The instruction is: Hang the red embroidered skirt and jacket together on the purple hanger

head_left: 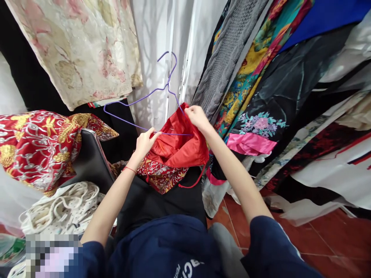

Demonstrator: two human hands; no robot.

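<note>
A purple wire hanger point(130, 102) lies at a slant, its hook pointing up and its right end inside a red garment point(185, 150). The garment has a plain red lining, gold and silver patterning on its outer side, and thin red cords hanging from it. My left hand point(145, 144) is closed around the hanger's lower bar at the garment's left edge. With thumb and fingers, my right hand point(197, 117) pinches the garment's upper edge by the hanger's right shoulder. The garment rests over my lap, and its folds hide the hanger's right tip.
Another red and gold embroidered garment point(40, 146) drapes over a black chair back point(94, 158) at left. Below it lies a white dotted cloth bag point(63, 208). Several clothes hang at right, among them a grey knit point(228, 58). A floral cream cloth point(78, 50) hangs at upper left.
</note>
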